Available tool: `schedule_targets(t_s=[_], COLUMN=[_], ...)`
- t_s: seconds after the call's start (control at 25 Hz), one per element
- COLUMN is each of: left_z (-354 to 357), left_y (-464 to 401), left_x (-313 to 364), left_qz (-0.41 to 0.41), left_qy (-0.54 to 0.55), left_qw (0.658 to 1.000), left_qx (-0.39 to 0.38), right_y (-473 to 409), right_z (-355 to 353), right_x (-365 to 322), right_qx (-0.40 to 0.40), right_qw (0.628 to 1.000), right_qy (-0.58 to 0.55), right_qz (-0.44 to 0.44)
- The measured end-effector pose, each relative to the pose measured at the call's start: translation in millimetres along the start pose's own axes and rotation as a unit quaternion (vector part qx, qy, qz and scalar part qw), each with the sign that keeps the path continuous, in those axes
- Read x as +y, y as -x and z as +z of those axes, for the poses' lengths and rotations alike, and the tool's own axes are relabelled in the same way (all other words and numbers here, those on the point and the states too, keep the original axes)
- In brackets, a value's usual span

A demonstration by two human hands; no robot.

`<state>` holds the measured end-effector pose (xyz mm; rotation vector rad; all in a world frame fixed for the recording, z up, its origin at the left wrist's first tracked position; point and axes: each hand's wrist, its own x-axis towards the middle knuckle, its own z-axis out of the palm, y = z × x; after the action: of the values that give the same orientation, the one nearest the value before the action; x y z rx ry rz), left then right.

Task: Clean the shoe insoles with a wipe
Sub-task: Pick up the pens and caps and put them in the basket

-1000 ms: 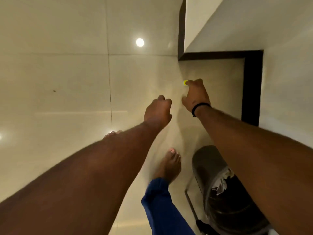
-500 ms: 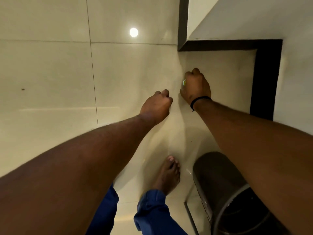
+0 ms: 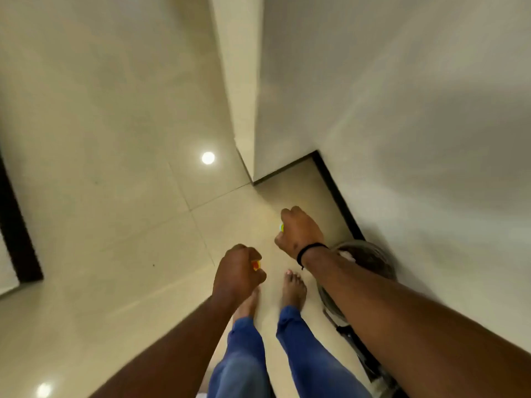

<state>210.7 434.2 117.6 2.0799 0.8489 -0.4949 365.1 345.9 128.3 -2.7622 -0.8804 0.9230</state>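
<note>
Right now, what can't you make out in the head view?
- Left hand: fingers curled round a small orange-yellow thing; mostly hidden, can't identify.
- Right hand: grips a small yellow-green thing; only a sliver shows.
- Bin: right forearm covers most of it; contents unclear.
- Insoles, wipe: none visible.
- Upper frame: motion-blurred.

Home interior: glossy floor tiles (image 3: pixel 115 225), bare feet (image 3: pixel 293 288).

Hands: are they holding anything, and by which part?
Each fist hides most of a small thing: the left hand shows an orange-yellow bit, the right hand a yellow-green bit. What they are, or the gripped part, cannot be told.
</note>
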Motion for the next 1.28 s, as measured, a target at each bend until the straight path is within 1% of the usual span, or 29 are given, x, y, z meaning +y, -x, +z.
schedule_targets(t_s=[0.12, 0.2, 0.24, 0.28, 0.36, 0.44, 0.48, 0.56, 0.68, 0.76, 0.8, 0.84, 0.92, 1.0, 1.08, 1.12, 1.2, 1.28], left_z=[-51.2, -69.8, -76.0, -80.0, -79.8, -70.5, -61.4, -34.8, 27.3, 76.2, 102.1, 125.6, 185.7, 249.8, 308.3, 334.7, 372.6, 402.2], left_y=[87.8, 123.5, 142.5, 159.1, 190.7, 219.8, 234.4, 257.4, 307.9, 352.9, 376.9, 398.7, 459.0, 527.6, 591.6, 620.1, 657.9, 689.6], left_x=[81.6, 121.4, 140.6, 160.2, 192.6, 225.4, 243.5, 270.0, 306.2, 324.1, 331.6, 338.1, 344.6, 346.5, 339.5, 333.9, 324.2, 314.5], left_qz=[0.034, 0.064, 0.092, 0.125, 0.185, 0.249, 0.285, 0.339, 0.427, 0.467, 0.483, 0.502, 0.542, 0.567, 0.597, 0.605, 0.613, 0.628], left_qy=[0.013, 0.039, 0.041, 0.037, 0.013, -0.04, -0.077, -0.143, -0.223, -0.266, -0.276, -0.276, -0.282, -0.298, -0.306, -0.308, -0.314, -0.338], left_qw=[0.999, 0.997, 0.995, 0.991, 0.982, 0.965, 0.951, 0.921, 0.851, 0.806, 0.784, 0.764, 0.714, 0.671, 0.618, 0.601, 0.578, 0.54], left_qx=[-0.009, 0.005, 0.009, 0.003, -0.032, -0.075, -0.094, -0.133, -0.208, -0.249, -0.275, -0.296, -0.342, -0.374, -0.409, -0.421, -0.437, -0.446], right_y=[100.4, 152.9, 183.3, 213.5, 276.5, 338.8, 371.8, 432.2, 543.2, 619.7, 655.9, 685.5, 754.4, 820.9, 878.1, 904.1, 943.7, 981.3], right_z=[-105.2, -149.3, -166.9, -181.6, -198.4, -198.8, -194.5, -176.9, -135.5, -99.7, -81.9, -69.9, -34.2, 7.3, 50.7, 71.2, 102.9, 132.9], right_x=[-6.7, -0.1, 7.5, 17.8, 39.0, 60.9, 71.9, 93.9, 131.1, 153.0, 160.3, 165.7, 172.9, 183.2, 189.2, 192.9, 198.5, 202.7], right_qx=[0.034, 0.052, 0.065, 0.082, 0.128, 0.175, 0.198, 0.221, 0.252, 0.274, 0.279, 0.277, 0.294, 0.314, 0.326, 0.333, 0.335, 0.336], right_qw=[0.998, 0.996, 0.993, 0.988, 0.971, 0.946, 0.929, 0.901, 0.846, 0.791, 0.761, 0.736, 0.68, 0.63, 0.58, 0.558, 0.519, 0.476], right_qy=[-0.035, -0.042, -0.051, -0.064, -0.101, -0.138, -0.161, -0.19, -0.194, -0.193, -0.213, -0.245, -0.291, -0.295, -0.311, -0.319, -0.334, -0.357], right_qz=[0.034, 0.058, 0.08, 0.112, 0.176, 0.236, 0.268, 0.322, 0.429, 0.512, 0.545, 0.567, 0.605, 0.646, 0.679, 0.69, 0.712, 0.73])
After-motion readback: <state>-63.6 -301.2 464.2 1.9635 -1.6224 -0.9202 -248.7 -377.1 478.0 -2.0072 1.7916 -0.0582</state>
